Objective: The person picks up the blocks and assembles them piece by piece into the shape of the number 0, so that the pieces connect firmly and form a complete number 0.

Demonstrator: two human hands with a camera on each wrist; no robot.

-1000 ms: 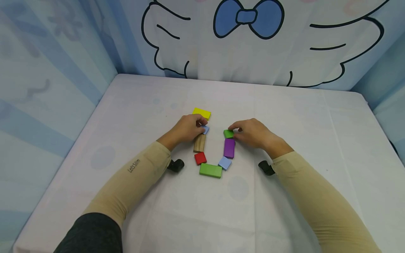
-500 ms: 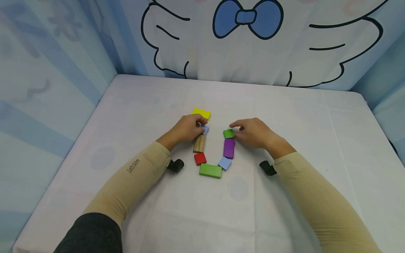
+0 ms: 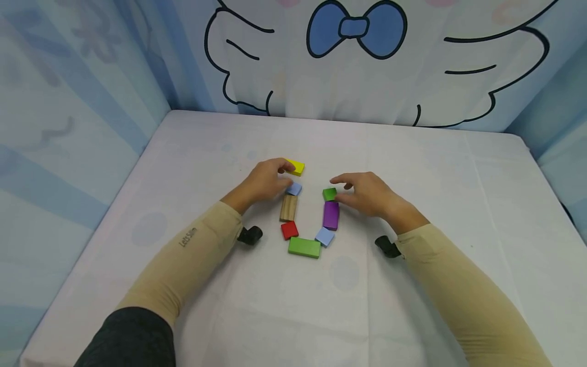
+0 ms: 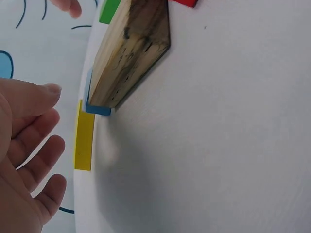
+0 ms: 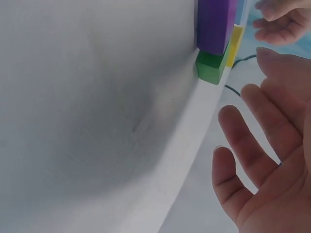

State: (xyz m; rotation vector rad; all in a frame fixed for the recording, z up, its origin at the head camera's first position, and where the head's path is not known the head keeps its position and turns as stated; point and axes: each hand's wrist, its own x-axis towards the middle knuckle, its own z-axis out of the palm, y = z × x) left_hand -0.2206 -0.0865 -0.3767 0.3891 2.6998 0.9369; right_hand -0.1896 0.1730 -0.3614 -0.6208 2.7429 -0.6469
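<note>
Wooden blocks form a U-like line in the head view. My left hand (image 3: pixel 263 181) hovers beside its upper left end, loosely spread, fingertips over the yellow block (image 3: pixel 298 167) and thumb by a blue block (image 3: pixel 294 189). The left wrist view shows that hand's fingers apart and nothing between them. Across the gap, my right hand (image 3: pixel 367 193) has its thumb beside the small green block (image 3: pixel 329 194), with forefinger extended above it; contact is unclear. In the right wrist view its fingers are relaxed and hold nothing. The small green block meets the purple block (image 3: pixel 331 215).
Below the upper blue block come a natural wood block (image 3: pixel 288 208), a red block (image 3: pixel 289 230), and a long green block (image 3: pixel 304 247). Another blue block (image 3: pixel 324 236) joins it to the purple one. A white cloth covers the table (image 3: pixel 412 153); a printed curtain (image 3: pixel 357 86) stands behind.
My left hand has let go of the upper blue block and moved slightly up and left, its fingers spreading toward the yellow block. The right hand has barely moved.
</note>
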